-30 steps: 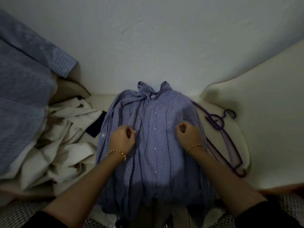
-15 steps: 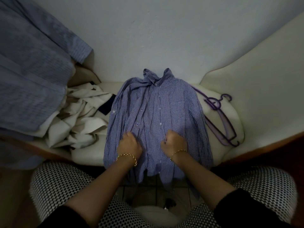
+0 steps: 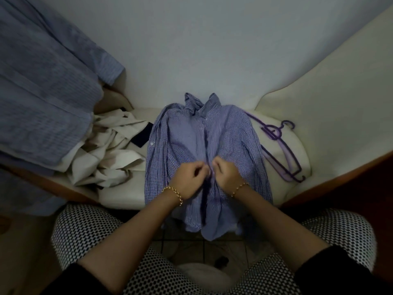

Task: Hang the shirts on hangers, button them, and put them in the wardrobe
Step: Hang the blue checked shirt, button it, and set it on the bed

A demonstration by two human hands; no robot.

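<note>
The checked blue shirt (image 3: 234, 133) lies front-up on the cream sofa seat (image 3: 119, 196), collar toward the wall (image 3: 202, 50), hem hanging over the front edge; the left hand (image 3: 189, 177) and the right hand (image 3: 226, 174) meet at the middle of its front opening, fingers curled and pinching the two edges of the cloth, though the button itself is too small to make out. Just right of the shirt, purple hangers (image 3: 282, 150) lie on the cushion; to its left sits a dark flat object (image 3: 142, 135), then a crumpled heap of cream clothes (image 3: 110, 154); a blue striped shirt (image 3: 42, 92) drapes over the far left. The padded sofa arm (image 3: 329, 103) rises on the right; the wall is plain white; tiled floor (image 3: 191, 248) shows below the hem; the light is dim.
</note>
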